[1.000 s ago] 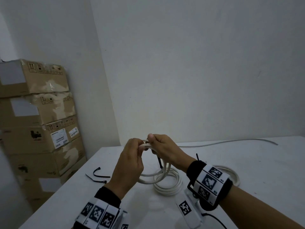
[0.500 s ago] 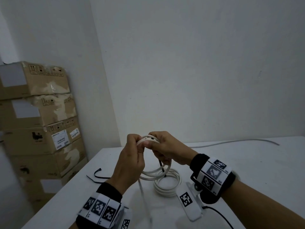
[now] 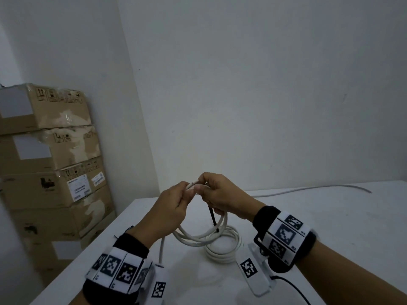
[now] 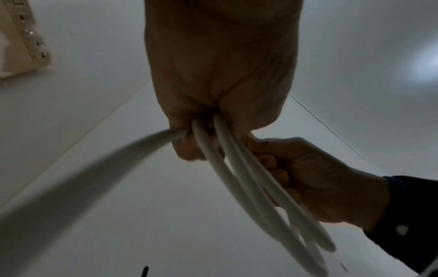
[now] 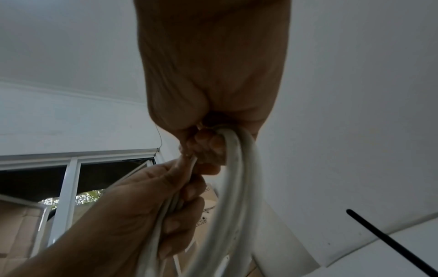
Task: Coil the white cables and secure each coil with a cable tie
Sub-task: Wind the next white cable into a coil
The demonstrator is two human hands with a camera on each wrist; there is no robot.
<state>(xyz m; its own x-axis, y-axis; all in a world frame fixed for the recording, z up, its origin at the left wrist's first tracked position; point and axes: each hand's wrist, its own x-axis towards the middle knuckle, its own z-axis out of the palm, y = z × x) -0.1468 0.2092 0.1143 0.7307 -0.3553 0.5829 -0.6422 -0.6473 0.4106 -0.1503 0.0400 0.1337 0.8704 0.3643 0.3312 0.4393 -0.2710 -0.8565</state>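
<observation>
Both hands hold a white cable coil (image 3: pixel 199 236) up above the white table (image 3: pixel 330 227). My left hand (image 3: pixel 187 191) pinches the loops at the top, and a short cable end (image 3: pixel 191 185) sticks out between the two hands. My right hand (image 3: pixel 201 187) grips the same loops beside it, and a black cable tie (image 3: pixel 212 219) hangs from it. The left wrist view shows the looped strands (image 4: pixel 239 180) running out of the left fist; the right wrist view shows them (image 5: pixel 237 187) under the right fingers. A loose tail (image 3: pixel 161 249) hangs by the left wrist.
A second white coil (image 3: pixel 226 249) lies on the table under the hands. A long straight white cable (image 3: pixel 308 189) runs along the table's far edge by the wall. Stacked cardboard boxes (image 3: pixel 48 164) stand left of the table.
Both hands have risen slightly with the coil and turned it. The cable end now shows between them, and a loose tail hangs beside the left wrist.
</observation>
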